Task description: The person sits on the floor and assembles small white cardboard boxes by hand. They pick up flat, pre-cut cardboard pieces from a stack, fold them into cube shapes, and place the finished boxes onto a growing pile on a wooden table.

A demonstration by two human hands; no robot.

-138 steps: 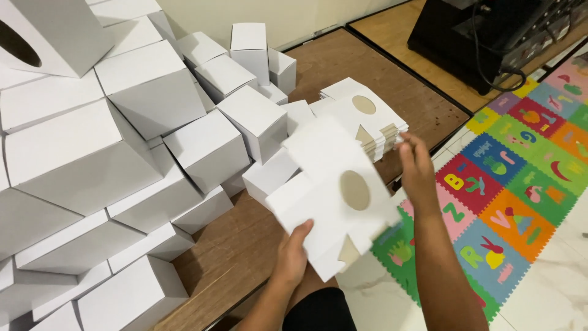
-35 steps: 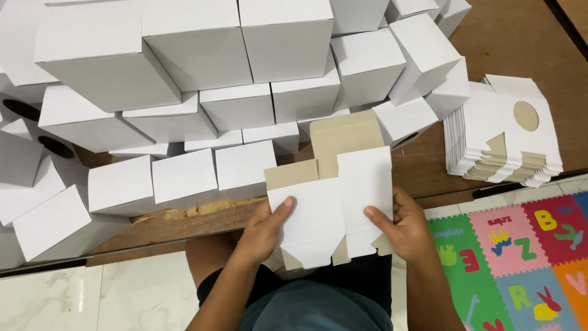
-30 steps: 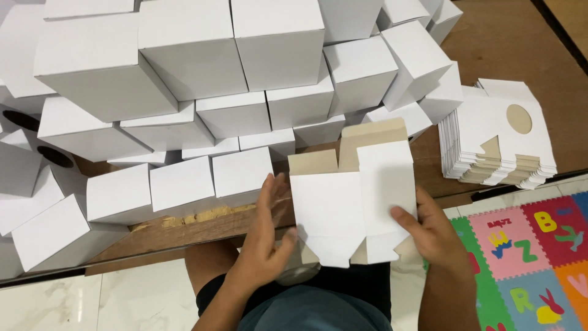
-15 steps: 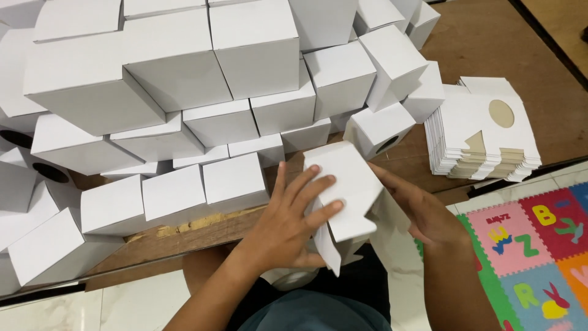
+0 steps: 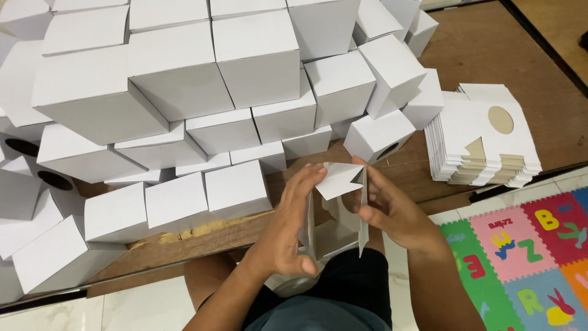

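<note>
Over my lap, my left hand (image 5: pixel 288 230) and right hand (image 5: pixel 392 211) each grasp a side wall of the half-formed white carton (image 5: pixel 335 208); my fingertips tuck its flap square, before stacked boxes (image 5: pixel 202 92).

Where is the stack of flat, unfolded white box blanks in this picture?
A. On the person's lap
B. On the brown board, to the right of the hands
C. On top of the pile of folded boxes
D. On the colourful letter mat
B: the stack of flat box blanks lies on the brown board, right of both hands and above the letter mat.
</note>
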